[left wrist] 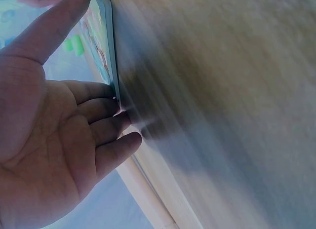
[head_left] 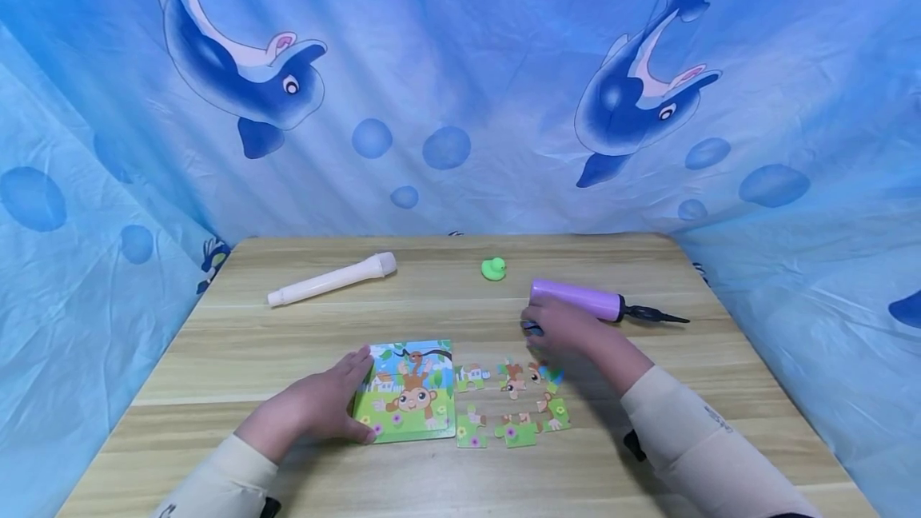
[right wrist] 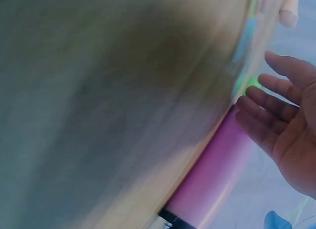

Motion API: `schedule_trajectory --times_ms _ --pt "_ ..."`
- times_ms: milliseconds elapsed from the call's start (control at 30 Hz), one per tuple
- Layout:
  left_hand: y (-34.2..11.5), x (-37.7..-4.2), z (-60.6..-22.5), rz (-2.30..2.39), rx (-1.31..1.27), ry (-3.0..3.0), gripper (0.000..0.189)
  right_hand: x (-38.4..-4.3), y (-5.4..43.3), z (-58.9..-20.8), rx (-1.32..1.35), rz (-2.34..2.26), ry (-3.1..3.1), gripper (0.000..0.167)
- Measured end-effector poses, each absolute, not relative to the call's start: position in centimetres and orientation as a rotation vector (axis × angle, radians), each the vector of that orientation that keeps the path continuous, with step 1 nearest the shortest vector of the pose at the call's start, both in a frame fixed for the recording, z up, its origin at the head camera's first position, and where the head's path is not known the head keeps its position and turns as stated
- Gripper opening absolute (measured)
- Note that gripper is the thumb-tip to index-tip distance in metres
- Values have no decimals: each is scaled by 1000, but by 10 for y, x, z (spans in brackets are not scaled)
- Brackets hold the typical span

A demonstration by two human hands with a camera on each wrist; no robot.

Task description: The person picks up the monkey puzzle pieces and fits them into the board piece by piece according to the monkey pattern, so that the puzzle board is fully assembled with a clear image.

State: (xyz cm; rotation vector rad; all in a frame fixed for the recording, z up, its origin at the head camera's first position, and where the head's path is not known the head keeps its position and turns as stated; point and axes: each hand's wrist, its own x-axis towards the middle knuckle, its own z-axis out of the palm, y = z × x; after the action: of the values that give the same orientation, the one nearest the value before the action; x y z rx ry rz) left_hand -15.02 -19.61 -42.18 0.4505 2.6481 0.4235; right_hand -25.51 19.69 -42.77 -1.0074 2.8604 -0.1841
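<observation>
A square monkey puzzle board [head_left: 406,402] lies on the table, its picture facing up. My left hand [head_left: 324,398] touches its left side, thumb near the lower corner and fingers near the upper one. The left wrist view shows these fingers [left wrist: 106,123] against the edge of the board, loosely bent. Beside the purple pump [head_left: 576,300], my right hand [head_left: 564,326] is over a small blue puzzle piece [head_left: 532,328]. The right wrist view shows its thumb and fingers apart. Several loose puzzle pieces [head_left: 521,432] lie right of the board.
A white microphone-shaped stick [head_left: 331,280] lies at the back left. A green toy duck [head_left: 493,268] stands at the back middle. The pump's black end [head_left: 651,314] points right. A blue dolphin-print curtain [head_left: 460,86] surrounds the wooden table [head_left: 237,358].
</observation>
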Motion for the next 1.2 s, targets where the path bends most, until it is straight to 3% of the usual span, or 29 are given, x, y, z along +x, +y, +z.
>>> schedule_trajectory --times_ms 400,767,1200 --pt "-196 -149 -421 431 446 2642 119 -251 195 -436 -998 -113 2890 15" --pt "-195 -150 -420 419 442 2644 120 -254 180 -432 -1021 -75 2884 16" --pt "-195 -150 -422 403 440 2642 119 -243 118 -416 -1115 -14 2854 25"
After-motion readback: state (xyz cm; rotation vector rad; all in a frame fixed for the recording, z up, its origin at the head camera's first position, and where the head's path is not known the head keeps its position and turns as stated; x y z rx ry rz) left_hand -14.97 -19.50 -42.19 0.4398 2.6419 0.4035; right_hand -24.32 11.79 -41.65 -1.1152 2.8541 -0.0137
